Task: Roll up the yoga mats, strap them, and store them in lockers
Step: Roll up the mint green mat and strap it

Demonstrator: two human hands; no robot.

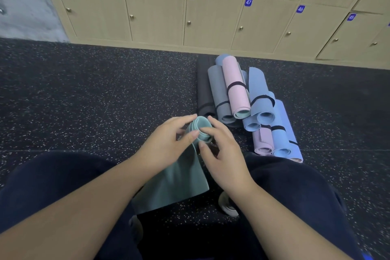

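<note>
1. My left hand [168,143] and right hand [223,154] curl around the rolled end of a soft, matte green mat [179,179], fingertips pinching its spiral coil at centre frame.
2. Its unrolled tail drapes flat toward six o'clock, between my dark-trousered knees [52,186].
3. At two o'clock lies a pile of rolled mats [249,107], pink, blue, grey and black cylinders, banded with thin black straps [236,85].
4. They rest on speckled rubber floor [95,95].
5. At twelve o'clock stand pale wood-grain lockers [211,19] with small round knobs.
</note>
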